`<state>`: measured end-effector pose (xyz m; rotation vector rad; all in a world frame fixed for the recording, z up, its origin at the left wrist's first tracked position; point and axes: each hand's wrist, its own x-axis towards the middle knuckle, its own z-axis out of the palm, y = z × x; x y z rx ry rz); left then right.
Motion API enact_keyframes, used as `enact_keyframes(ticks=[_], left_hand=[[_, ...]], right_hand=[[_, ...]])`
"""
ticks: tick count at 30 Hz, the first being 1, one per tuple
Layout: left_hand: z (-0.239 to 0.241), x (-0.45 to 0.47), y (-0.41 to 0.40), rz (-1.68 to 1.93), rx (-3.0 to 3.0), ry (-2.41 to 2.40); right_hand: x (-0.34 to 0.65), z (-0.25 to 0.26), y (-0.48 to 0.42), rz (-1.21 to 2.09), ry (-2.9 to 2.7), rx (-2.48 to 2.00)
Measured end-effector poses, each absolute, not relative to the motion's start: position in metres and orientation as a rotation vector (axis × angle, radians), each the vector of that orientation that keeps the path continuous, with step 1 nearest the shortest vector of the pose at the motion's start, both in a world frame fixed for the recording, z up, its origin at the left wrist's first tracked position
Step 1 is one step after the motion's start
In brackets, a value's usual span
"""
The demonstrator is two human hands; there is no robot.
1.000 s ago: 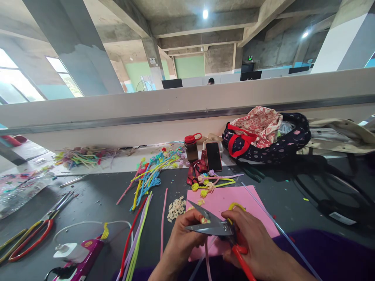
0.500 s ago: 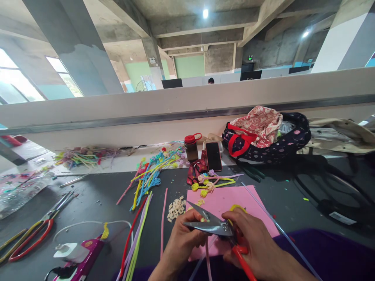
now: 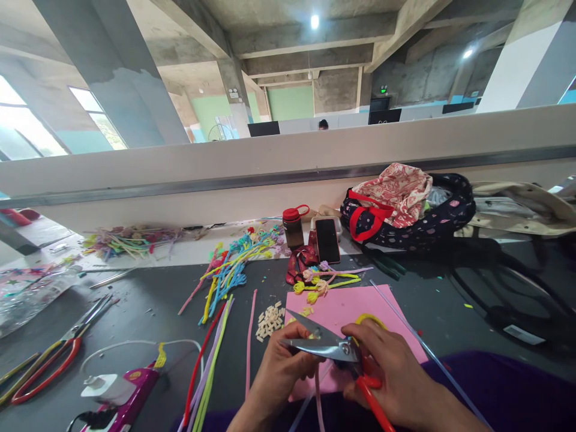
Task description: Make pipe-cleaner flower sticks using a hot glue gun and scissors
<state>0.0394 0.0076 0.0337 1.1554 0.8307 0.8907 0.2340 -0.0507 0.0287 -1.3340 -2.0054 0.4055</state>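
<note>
My right hand (image 3: 391,375) grips red-handled scissors (image 3: 330,348) with the metal blades slightly apart and pointing left. My left hand (image 3: 279,372) is closed in a pinch just under the blades, holding a small piece that I cannot make out. A pink pipe cleaner (image 3: 318,402) hangs down between the hands. Both hands work over a pink paper sheet (image 3: 355,306) on the dark table (image 3: 148,306). A yellow loop (image 3: 369,318) shows just above my right hand.
Loose pipe cleaners (image 3: 211,360) lie left of my hands, with a bunch of coloured ones (image 3: 234,264) farther back. A second pair of scissors (image 3: 58,354) and a pink glue gun (image 3: 126,396) lie at left. A phone (image 3: 327,240), a red-capped bottle (image 3: 294,227) and bags (image 3: 405,207) stand behind.
The scissors and both hands have shifted only slightly; the blades stay slightly apart above my left fingers.
</note>
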Motion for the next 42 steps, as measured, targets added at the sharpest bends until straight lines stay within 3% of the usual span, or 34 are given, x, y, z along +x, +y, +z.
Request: enact_keyframes(ticks=[13, 21, 42], left_hand=[[0.035, 0.040, 0.006, 0.875, 1.159, 0.807], [0.032, 0.039, 0.009, 0.916, 1.046, 0.717], [0.034, 0.038, 0.005, 0.956, 0.953, 0.696]], right_hand=[[0.234, 0.025, -0.052, 0.323, -1.994, -1.292], [0.239, 0.027, -0.050, 0.696, -1.803, -1.266], [0.234, 0.016, -0.044, 0.894, -1.611, -1.256]])
